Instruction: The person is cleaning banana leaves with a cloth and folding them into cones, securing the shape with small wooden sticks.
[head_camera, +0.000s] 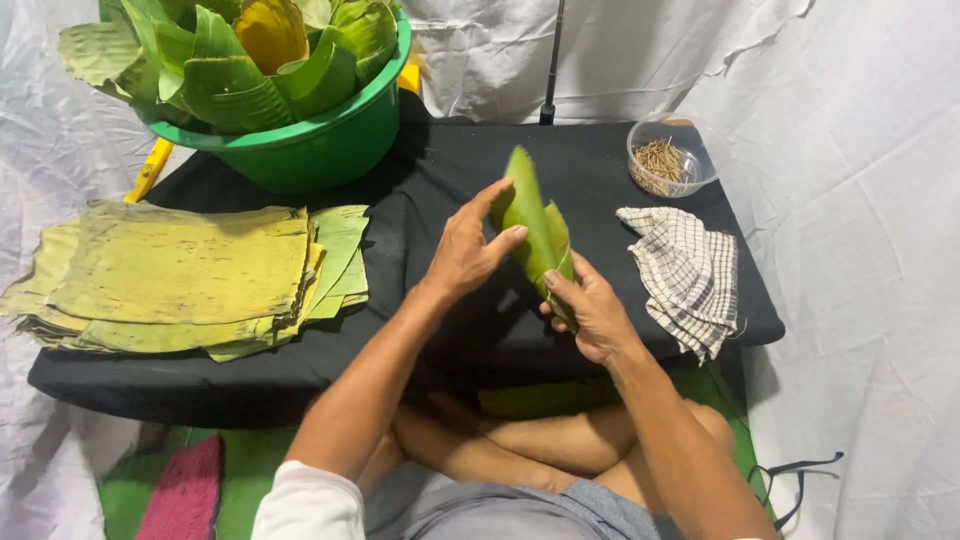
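Far left of the frame there's a flat stack of leaf sheets (190, 275), yellowish green, lying on a low table with a black cloth (430, 180) over it. Up in the upper left sits a green tub (310, 140) stuffed with folded leaf pieces (240, 50), and a bit of something yellow pokes out beside it. Dead center is the folded leaf cone (535, 230), bright green, held up off the table with its pointy tip aimed toward the top of the frame. The left hand (465, 255) is mostly open, fingers spread, thumb and fingertips pressed against the cone's left side. The right hand (595, 315) is curled around the cone's lower end, pinching it tight. Just right of that lies a crumpled checkered rag (685, 275), and in the upper right there's a clear bowl (672, 155) of thin brown sticks (660, 162).
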